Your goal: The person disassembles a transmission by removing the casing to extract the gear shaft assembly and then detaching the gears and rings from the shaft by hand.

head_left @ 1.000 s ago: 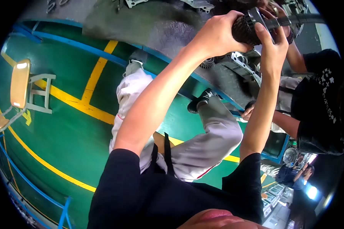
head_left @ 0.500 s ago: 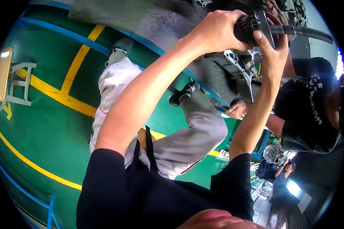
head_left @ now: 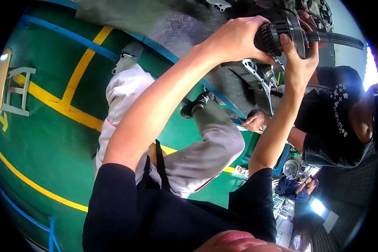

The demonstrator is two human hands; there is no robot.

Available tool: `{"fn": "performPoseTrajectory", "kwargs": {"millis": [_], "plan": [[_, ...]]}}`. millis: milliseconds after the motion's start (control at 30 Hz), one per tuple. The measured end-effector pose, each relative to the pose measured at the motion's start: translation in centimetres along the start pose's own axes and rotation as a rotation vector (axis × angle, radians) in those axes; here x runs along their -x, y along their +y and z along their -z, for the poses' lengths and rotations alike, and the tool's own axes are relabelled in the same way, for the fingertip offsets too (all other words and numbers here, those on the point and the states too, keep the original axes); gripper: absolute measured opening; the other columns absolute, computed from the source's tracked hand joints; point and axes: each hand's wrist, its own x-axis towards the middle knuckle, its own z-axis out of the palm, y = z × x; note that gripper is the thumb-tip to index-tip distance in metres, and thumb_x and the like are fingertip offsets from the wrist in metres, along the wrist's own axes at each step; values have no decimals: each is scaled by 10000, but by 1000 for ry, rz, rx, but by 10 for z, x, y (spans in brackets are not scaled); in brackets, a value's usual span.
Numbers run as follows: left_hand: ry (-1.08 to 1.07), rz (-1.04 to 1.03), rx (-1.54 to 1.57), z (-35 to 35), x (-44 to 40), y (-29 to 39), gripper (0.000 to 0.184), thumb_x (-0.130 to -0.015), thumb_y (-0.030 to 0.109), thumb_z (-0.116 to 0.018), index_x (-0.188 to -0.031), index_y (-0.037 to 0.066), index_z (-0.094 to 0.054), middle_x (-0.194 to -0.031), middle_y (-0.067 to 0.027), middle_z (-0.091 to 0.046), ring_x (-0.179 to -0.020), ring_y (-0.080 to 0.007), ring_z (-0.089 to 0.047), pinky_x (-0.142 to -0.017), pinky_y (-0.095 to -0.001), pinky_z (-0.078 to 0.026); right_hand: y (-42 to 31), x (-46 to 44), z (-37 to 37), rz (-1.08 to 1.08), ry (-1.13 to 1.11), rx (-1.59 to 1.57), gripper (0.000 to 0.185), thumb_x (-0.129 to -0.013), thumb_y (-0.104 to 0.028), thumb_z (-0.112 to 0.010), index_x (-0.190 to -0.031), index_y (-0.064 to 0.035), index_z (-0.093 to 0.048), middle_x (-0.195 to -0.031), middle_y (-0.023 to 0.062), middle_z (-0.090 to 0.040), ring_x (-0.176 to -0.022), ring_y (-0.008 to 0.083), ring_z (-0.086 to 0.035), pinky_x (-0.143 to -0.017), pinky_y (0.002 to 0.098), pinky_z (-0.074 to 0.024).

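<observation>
A gear shaft (head_left: 338, 39) with a splined end pointing right is held up between both my hands, above the metal-topped workbench. My left hand (head_left: 241, 40) is wrapped around the dark toothed gear (head_left: 268, 40) at the shaft's left end. My right hand (head_left: 300, 63) grips the large disc-like gear (head_left: 297, 37) from below, its thumb on the near side and fingers partly hidden behind. Below the gears lies an open metal housing (head_left: 260, 80), partly covered by my right hand and arm.
A co-worker in a black shirt (head_left: 332, 117) stands at the right, one hand (head_left: 256, 121) at the blue bench edge (head_left: 222, 98). Another hand (head_left: 307, 20) is behind the shaft. A stool (head_left: 2, 80) stands at left on the green floor with yellow lines.
My hands and the gear shaft sit slightly lower in view, and more of the gear stack shows between them. The whole scene has shifted a little left. Both hands keep their hold.
</observation>
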Motion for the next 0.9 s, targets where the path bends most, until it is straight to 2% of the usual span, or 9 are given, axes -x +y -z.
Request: {"fn": "performPoseTrajectory", "kwargs": {"millis": [100, 200, 333, 433, 533, 733, 800, 867, 900], "plan": [[24, -11, -27, 0, 1, -1, 806, -595, 463, -926, -1204, 37, -613, -1032, -170, -713, -979, -339, -692, -868, -414, -531, -4, -5, 3, 0, 72, 3, 552, -767, -142, -847, -1240, 19, -612, -1125, 84, -669, -1003, 141, -621, -903, 260, -479], [43, -27, -47, -3, 0, -2, 781, -619, 457, -916, -1206, 39, -614, -1040, -174, -712, -978, -336, -695, -874, -411, -535, -5, -27, 29, -22, 194, 23, 498, -776, -207, -831, -1180, 17, -645, -1064, 70, -686, -961, 156, -616, -924, 282, -458], [34, -10, -37, -5, 0, 0, 768, -644, 449, -904, -1224, 43, -607, -1045, -180, -712, -980, -331, -703, -869, -398, -545, -24, -48, 52, -48, 300, 21, 442, -784, -212, -828, -1114, 33, -666, -944, 59, -690, -851, 131, -625, -823, 253, -473], [59, -27, -77, -8, 0, -2, 778, -643, 448, -905, -1236, 46, -602, -1044, -181, -713, -979, -327, -705, -868, -395, -545, -41, -68, 67, -3, 343, 68, 367, -858, -109, -746, -1147, 92, -643, -993, 111, -689, -882, 154, -664, -804, 260, -524], [43, -32, -79, -6, -1, -2, 788, -643, 450, -908, -1246, 46, -599, -1043, -175, -714, -979, -314, -706, -876, -385, -539, -55, -88, 76, -7, 390, -76, 305, -888, -86, -714, -1166, 27, -660, -1045, 117, -713, -922, 199, -697, -819, 308, -559], [51, -28, -84, -3, -1, 0, 795, -649, 426, -912, -1248, 6, -598, -1062, -157, -718, -991, -277, -706, -899, -364, -529, -77, -103, 106, 134, 389, 69, 274, -909, -69, -682, -1180, -35, -660, -1102, 111, -713, -962, 230, -708, -831, 323, -571], [43, -35, -79, -3, -2, 0, 798, -648, 422, -914, -1247, -1, -598, -1059, -153, -719, -984, -269, -706, -897, -360, -531, -78, -108, 135, 287, 313, 379, 269, -915, -64, -671, -1184, -55, -659, -1120, 109, -713, -975, 241, -712, -834, 328, -575], [37, -43, -73, -1, -4, 1, 801, -647, 419, -916, -1246, -8, -597, -1057, -148, -720, -976, -260, -706, -895, -356, -533, -73, -112, 183, 719, 153, 1170, 267, -922, -58, -660, -1189, -76, -659, -1139, 106, -713, -989, 251, -716, -838, 332, -579], [29, -19, -57, 0, -4, 3, 785, -651, 403, -918, -1243, -2, -600, -1054, -142, -722, -967, -243, -706, -890, -349, -534, -72, -110, 196, 884, 105, 1379, 268, -926, -56, -655, -1191, -86, -659, -1149, 105, -713, -995, 256, -717, -840, 335, -581]]}}
